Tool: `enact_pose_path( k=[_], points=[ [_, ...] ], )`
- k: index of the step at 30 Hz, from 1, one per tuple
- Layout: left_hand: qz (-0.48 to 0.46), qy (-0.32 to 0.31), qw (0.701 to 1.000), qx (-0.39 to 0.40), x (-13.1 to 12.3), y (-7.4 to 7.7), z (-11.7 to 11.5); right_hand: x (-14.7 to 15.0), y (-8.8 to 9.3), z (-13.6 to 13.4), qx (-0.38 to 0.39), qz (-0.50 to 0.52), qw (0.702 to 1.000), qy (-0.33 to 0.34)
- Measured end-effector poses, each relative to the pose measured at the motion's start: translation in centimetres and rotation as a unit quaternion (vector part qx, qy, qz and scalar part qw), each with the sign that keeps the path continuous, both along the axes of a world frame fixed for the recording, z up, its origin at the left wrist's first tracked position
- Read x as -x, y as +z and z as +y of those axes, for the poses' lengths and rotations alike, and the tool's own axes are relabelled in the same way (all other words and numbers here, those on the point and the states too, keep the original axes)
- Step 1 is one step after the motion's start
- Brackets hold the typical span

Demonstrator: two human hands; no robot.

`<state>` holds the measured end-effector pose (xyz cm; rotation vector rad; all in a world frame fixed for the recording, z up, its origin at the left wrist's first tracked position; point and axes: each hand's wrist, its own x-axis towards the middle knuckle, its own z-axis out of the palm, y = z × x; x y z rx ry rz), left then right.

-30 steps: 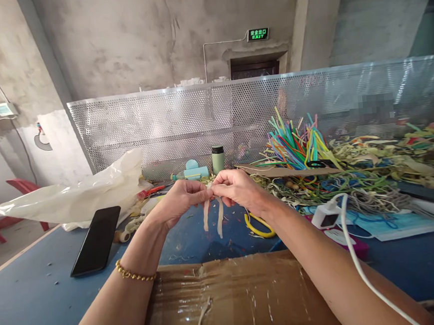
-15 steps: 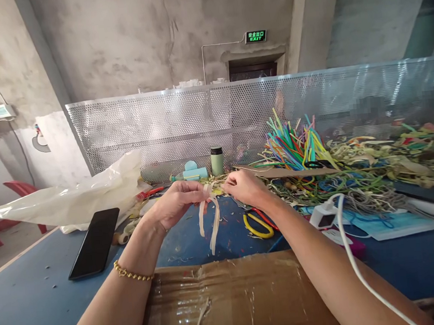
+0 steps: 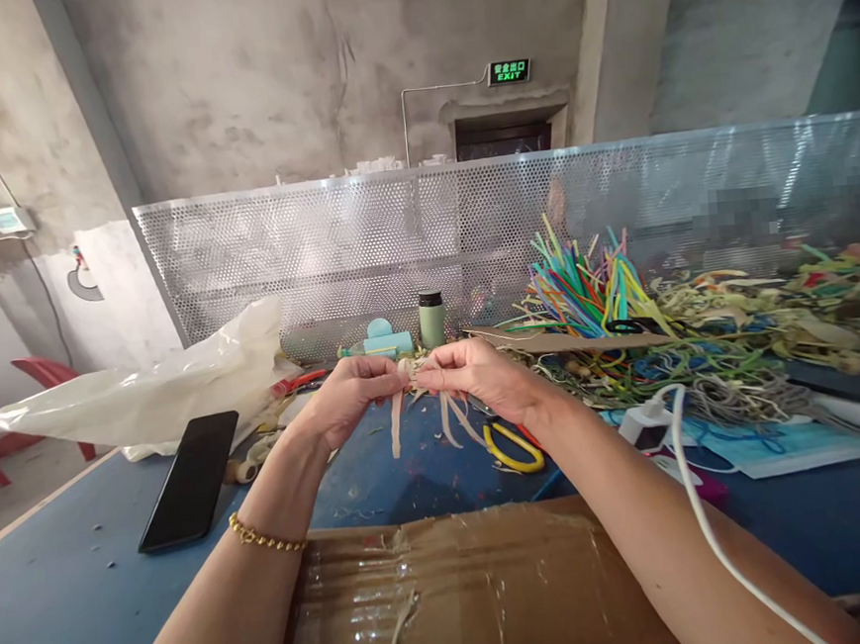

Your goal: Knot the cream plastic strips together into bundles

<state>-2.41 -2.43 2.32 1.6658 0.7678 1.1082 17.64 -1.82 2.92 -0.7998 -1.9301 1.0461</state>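
pale strips (image 3: pixel 422 412) pinched between left hand (image 3: pixel 353 392) and right hand (image 3: pixel 475 373), both closed on them; ends now splayed apart, earlier hanging together; above blue table (image 3: pixel 65 599).

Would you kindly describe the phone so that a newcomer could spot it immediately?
Start at the blue table and look to its left side, just below the crumpled white plastic bag. The phone lies flat there, the only black, glossy rectangular slab.
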Motion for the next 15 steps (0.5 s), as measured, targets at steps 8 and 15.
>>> enact_pose_path(
  k=[8, 15],
  points=[
    [-0.041, -0.06, 0.997, 0.015, 0.6, -0.3, 0.5, -1.3, 0.2, 0.6, 0.056, 0.002, 0.997, 0.059],
    [-0.07, -0.11, 0.991, 0.024, 0.9, 0.0, 0.2, -1.0, 0.2, 0.5, 0.041, -0.005, 0.998, 0.051]
  ],
)
